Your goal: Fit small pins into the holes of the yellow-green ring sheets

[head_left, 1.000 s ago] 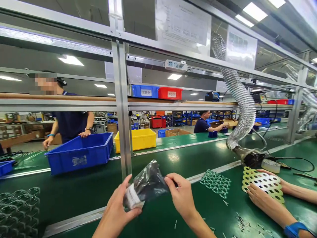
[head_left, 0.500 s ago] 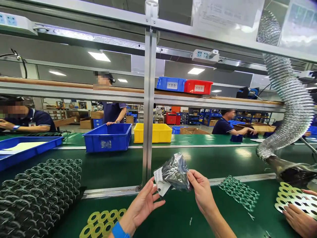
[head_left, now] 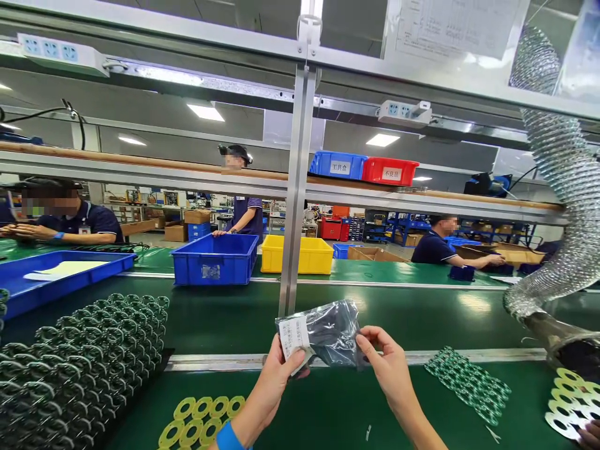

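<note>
A dark, shiny plastic bag (head_left: 330,334) with a white printed label (head_left: 295,337) is held up over the green bench. My left hand (head_left: 276,381) grips its left end, thumb across the lower part of the label. At the bag's right edge, my right hand (head_left: 384,359) pinches the plastic between thumb and fingers. What the bag contains cannot be made out. Below and left of my left hand lies a sheet of yellow ring-shaped pieces (head_left: 201,419). Farther right, a panel of green rings (head_left: 469,381) rests on the bench.
Stacked dark rings (head_left: 84,369) fill the left side. A metal post (head_left: 297,187) rises just behind the bag. Beyond stand a blue bin (head_left: 213,262) and a yellow bin (head_left: 300,255). A flexible duct (head_left: 557,237) hangs at right, above another person's hand (head_left: 590,432). Co-workers sit and stand opposite.
My left hand has closed on the labelled end of the bag, where its fingers were spread before. The bag now lies flatter, its label turned toward me. The view has shifted slightly left.
</note>
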Motion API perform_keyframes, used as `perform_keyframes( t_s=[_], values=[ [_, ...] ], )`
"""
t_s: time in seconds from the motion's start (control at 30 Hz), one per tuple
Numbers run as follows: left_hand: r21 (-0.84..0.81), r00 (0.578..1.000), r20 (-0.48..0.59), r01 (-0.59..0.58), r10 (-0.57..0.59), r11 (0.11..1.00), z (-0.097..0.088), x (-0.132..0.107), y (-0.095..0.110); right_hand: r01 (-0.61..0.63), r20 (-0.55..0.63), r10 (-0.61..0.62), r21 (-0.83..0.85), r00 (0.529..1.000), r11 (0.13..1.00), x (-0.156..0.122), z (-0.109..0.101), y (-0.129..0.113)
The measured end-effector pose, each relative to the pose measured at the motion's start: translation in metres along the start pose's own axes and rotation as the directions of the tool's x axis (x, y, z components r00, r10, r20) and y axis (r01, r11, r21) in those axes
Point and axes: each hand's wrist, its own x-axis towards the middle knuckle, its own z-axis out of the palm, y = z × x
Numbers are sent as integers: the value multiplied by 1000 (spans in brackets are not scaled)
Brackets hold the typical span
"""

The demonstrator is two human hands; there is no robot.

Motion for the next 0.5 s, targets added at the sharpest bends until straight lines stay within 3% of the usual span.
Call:
perform_keyframes(
  t_s=[0.3, 0.4, 0.5],
  values=[
    [181, 997, 15, -83, 82, 980, -6, 4, 2, 80, 137, -58, -160, 989, 984, 3, -13, -9],
    [236, 993, 15, -119, 119, 964, -8, 5, -2, 52, 250, -12, -154, 968, 987, 4, -13, -7],
    [277, 991, 34, -131, 126, 952, -8, 6, -5, -63, 362, 81, -63, 929, 996, 4, -11, -2]
  ],
)
